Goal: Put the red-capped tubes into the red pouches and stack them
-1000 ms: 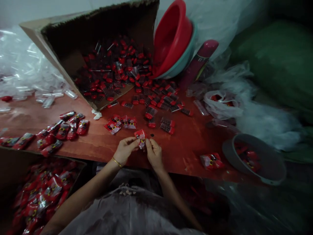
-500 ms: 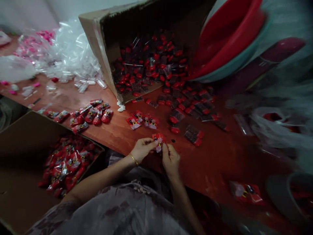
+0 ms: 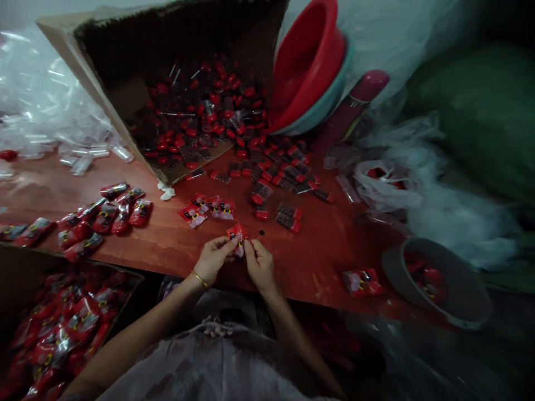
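A small red printed plastic packet [image 3: 237, 235] is pinched between both hands near the table's front edge. My left hand [image 3: 214, 258], with a gold bracelet at the wrist, grips its left side. On its right side, the thumb and fingers of my right hand [image 3: 259, 264] are closed. Just beyond lie several flat red packets [image 3: 208, 208]. To the right are clear cases with dark contents and red caps [image 3: 288, 216]. Left of the hands, several filled red packets [image 3: 111, 214] rest in a loose group.
An open carton [image 3: 100, 108] on its side spills red-capped cases. A lower box [image 3: 132, 281] at left holds filled packets. Red and teal basins [image 3: 307, 72] lean at the back. A grey bowl [image 3: 460, 301] and a packet stack [image 3: 363, 282] sit at right. Clear tubes [image 3: 81, 159] lie at left.
The view has turned to the right, so the table things appear further left and the grey bowl shows fully. Both hands still hold the red packet.
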`<state>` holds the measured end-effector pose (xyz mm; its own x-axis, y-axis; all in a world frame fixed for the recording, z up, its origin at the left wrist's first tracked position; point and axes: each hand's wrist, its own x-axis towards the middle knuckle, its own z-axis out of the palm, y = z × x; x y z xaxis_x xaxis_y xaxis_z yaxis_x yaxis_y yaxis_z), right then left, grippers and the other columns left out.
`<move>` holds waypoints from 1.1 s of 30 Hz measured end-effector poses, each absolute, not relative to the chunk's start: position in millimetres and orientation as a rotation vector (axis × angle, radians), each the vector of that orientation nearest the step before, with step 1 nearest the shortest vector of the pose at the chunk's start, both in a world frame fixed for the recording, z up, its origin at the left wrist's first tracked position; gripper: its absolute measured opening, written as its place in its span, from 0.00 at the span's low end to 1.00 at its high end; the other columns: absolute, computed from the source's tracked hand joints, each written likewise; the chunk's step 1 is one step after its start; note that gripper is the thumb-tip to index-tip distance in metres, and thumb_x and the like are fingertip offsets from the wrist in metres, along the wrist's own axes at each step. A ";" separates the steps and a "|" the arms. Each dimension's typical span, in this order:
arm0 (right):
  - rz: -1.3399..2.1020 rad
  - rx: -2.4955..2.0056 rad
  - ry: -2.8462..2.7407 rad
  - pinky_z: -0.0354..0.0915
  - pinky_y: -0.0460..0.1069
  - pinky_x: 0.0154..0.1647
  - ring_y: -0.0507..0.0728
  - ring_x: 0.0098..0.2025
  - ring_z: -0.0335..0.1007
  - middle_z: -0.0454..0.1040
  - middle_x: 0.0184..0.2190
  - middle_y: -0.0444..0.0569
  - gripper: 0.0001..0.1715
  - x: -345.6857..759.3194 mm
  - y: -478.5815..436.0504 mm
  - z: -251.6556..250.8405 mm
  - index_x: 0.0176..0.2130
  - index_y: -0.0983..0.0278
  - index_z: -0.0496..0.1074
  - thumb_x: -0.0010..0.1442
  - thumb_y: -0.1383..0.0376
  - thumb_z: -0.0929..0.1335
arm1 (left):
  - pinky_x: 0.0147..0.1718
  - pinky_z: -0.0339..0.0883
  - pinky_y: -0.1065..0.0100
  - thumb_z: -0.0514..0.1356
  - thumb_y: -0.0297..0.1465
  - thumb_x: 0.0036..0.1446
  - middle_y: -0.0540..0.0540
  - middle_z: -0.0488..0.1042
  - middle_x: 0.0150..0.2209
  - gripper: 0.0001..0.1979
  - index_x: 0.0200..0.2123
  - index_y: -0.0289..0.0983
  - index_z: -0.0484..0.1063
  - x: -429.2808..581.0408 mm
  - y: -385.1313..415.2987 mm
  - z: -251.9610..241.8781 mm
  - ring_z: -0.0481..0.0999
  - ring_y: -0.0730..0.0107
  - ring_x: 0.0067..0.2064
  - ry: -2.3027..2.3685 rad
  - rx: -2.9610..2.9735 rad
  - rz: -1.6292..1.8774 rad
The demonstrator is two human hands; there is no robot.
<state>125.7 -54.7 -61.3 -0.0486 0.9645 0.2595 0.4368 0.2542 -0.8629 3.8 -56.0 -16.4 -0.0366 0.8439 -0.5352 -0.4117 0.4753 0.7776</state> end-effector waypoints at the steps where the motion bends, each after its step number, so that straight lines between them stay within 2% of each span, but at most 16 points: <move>1: 0.742 -1.319 -1.637 0.54 0.43 0.24 0.48 0.22 0.57 0.62 0.19 0.40 0.18 125.8 -54.5 -61.1 0.25 0.63 0.63 0.62 0.59 0.58 | 0.23 0.64 0.76 0.71 0.42 0.26 0.52 0.73 0.20 0.21 0.21 0.33 0.71 4.3 -55.8 -17.2 0.70 0.80 0.21 1.230 0.448 1.068; 9: 0.719 -1.315 -1.672 0.53 0.43 0.24 0.48 0.21 0.55 0.60 0.18 0.39 0.18 124.5 -52.4 -58.0 0.23 0.62 0.60 0.63 0.60 0.58 | 0.23 0.66 0.75 0.72 0.41 0.22 0.52 0.73 0.20 0.23 0.23 0.33 0.71 0.7 -57.0 -14.5 0.72 0.78 0.21 1.253 0.392 1.077; 22: 0.723 -1.307 -1.644 0.51 0.43 0.23 0.48 0.21 0.54 0.58 0.17 0.39 0.19 124.3 -51.5 -57.5 0.21 0.62 0.58 0.62 0.60 0.59 | 0.23 0.67 0.75 0.72 0.37 0.24 0.52 0.73 0.20 0.22 0.24 0.34 0.71 -2.0 -58.9 -13.5 0.72 0.78 0.21 1.221 0.344 1.134; 28: 0.800 -1.256 -1.596 0.55 0.44 0.25 0.49 0.23 0.58 0.61 0.19 0.40 0.16 123.9 -55.0 -55.9 0.26 0.63 0.64 0.61 0.59 0.59 | 0.24 0.67 0.75 0.72 0.39 0.23 0.53 0.72 0.20 0.22 0.22 0.33 0.71 -1.8 -59.2 -10.1 0.70 0.80 0.21 1.227 0.372 1.201; 33: 0.866 -1.251 -1.466 0.57 0.44 0.25 0.49 0.22 0.60 0.63 0.19 0.41 0.16 127.8 -57.4 -54.3 0.27 0.63 0.66 0.61 0.57 0.59 | 0.24 0.66 0.75 0.72 0.38 0.25 0.53 0.71 0.20 0.20 0.20 0.32 0.69 5.2 -56.6 -9.0 0.69 0.80 0.22 1.201 0.425 1.179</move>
